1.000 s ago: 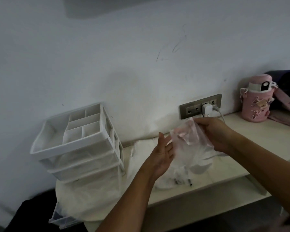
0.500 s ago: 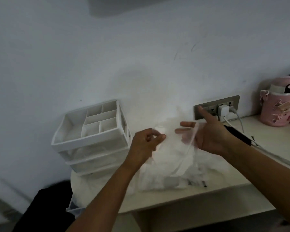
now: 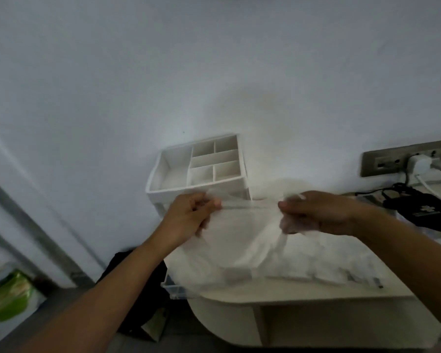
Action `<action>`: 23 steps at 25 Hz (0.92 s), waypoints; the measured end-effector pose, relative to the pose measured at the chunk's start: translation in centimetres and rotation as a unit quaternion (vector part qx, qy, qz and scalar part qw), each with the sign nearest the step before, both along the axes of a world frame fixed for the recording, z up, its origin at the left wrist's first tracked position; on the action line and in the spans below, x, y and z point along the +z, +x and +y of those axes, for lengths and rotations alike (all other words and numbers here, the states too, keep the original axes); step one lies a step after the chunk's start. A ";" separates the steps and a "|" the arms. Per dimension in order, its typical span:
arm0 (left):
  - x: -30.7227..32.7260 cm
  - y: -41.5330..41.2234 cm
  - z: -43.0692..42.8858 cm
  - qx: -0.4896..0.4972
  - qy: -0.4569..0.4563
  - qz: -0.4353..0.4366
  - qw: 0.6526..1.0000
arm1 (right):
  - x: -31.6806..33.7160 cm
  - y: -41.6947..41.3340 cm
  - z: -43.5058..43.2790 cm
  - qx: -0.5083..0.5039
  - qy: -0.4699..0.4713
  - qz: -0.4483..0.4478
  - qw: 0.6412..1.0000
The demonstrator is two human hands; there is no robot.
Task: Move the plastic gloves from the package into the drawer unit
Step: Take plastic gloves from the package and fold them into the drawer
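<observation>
Hands pulled apart since before: fingers of left hand [image 3: 192,216] and right hand [image 3: 321,212] pinch a plastic glove [image 3: 250,214] stretched just before the drawer unit [image 3: 163,184]; none looks stowed yet, package [image 3: 321,263] on tabletop [image 3: 303,293]

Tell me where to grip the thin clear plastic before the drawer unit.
Pinch the thin clear plastic at its top edge, one end from each side, as the left hand and right hand do. It is limp: only that stretched edge is taut; the rest sags.
</observation>
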State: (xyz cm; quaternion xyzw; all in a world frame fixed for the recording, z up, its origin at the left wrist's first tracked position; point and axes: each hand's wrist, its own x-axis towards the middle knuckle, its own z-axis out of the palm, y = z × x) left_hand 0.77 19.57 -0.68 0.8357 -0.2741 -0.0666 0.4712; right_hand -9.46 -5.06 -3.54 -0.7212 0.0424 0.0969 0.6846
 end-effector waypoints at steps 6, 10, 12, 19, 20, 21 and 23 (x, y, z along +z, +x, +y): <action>-4.7 1.7 3.4 0.091 0.004 0.069 0.993 | 0.1 3.0 3.9 -0.237 -0.313 -0.019 0.919; -7.3 3.2 4.2 0.123 0.063 0.048 0.989 | 1.3 3.4 6.1 -0.285 -0.574 -0.085 0.763; -8.3 3.6 4.2 0.139 0.074 0.049 0.986 | 2.2 3.1 7.8 -0.281 -0.593 -0.183 0.732; -10.0 3.8 4.4 0.166 0.055 0.063 0.983 | -5.3 4.8 15.2 0.110 -0.502 -0.174 0.840; -10.0 4.0 4.5 0.168 0.053 0.059 0.983 | -6.0 5.2 15.0 0.131 -0.505 -0.146 0.840; -10.0 4.1 4.7 0.168 0.058 0.052 0.983 | -6.5 5.8 14.7 0.143 -0.506 -0.118 0.842; -10.1 4.3 4.9 0.153 0.075 0.040 0.984 | -7.1 6.7 14.5 0.158 -0.514 -0.074 0.840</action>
